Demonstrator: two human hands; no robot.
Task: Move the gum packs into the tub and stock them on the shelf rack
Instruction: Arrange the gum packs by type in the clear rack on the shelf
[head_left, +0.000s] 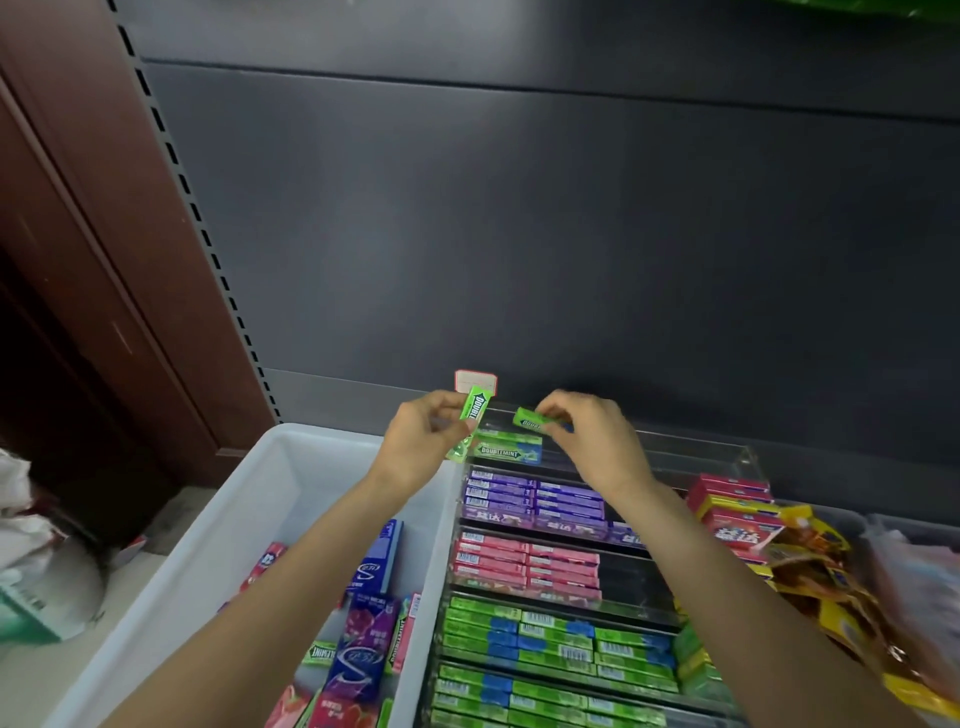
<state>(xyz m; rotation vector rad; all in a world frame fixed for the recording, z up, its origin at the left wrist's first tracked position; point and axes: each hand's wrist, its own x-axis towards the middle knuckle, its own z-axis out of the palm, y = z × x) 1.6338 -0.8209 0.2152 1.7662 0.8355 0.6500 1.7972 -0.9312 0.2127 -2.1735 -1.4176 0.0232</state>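
Both hands are pinching green gum packs over the rack's top row: left hand (423, 441) holding one pack (475, 405), right hand (584, 436) holding another (529, 419). Loose grip, and they're probably dropping behind the rack (748, 460) instead of by the tub (291, 467).

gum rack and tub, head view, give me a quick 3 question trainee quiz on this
1. True or false: the left hand holds a purple pack.
2. Which row of the rack sits just below the purple packs? A pink, B yellow, C white
3. Fill in: the white tub sits to the ____ of the rack.

Key
1. False: each hand holds a green pack, left, right hand with its pack.
2. A, pink packs.
3. Left.
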